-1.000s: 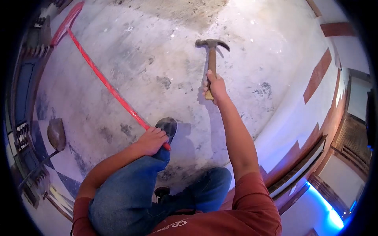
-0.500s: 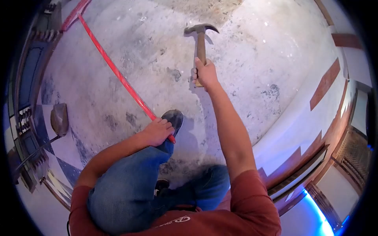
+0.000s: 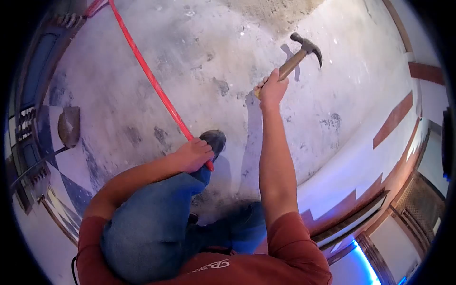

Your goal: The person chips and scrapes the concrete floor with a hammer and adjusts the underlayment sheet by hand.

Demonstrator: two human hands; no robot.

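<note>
A claw hammer [image 3: 292,64] with a wooden handle is gripped in my right hand [image 3: 272,91] near the handle's end. Its head points up and right, and a shadow on the floor stands apart from it, so it is held above the floor. My left hand [image 3: 194,155] closes around the near end of a long, thin red rod [image 3: 151,78], beside my knee and shoe. A short red tip sticks out below the fingers. The rod's far end runs up to the top left.
The pale floor [image 3: 204,102] is scuffed and stained. To the left, a shovel [image 3: 70,126] lies over blue-and-white painted squares. Reddish-brown painted shapes [image 3: 393,119] mark a white surface at right. My shoe [image 3: 214,141] stands near the rod's end.
My right hand has moved to the right with the hammer, which has tilted rightward and lifted from the floor. My left hand keeps its hold on the red rod. The view has shifted slightly.
</note>
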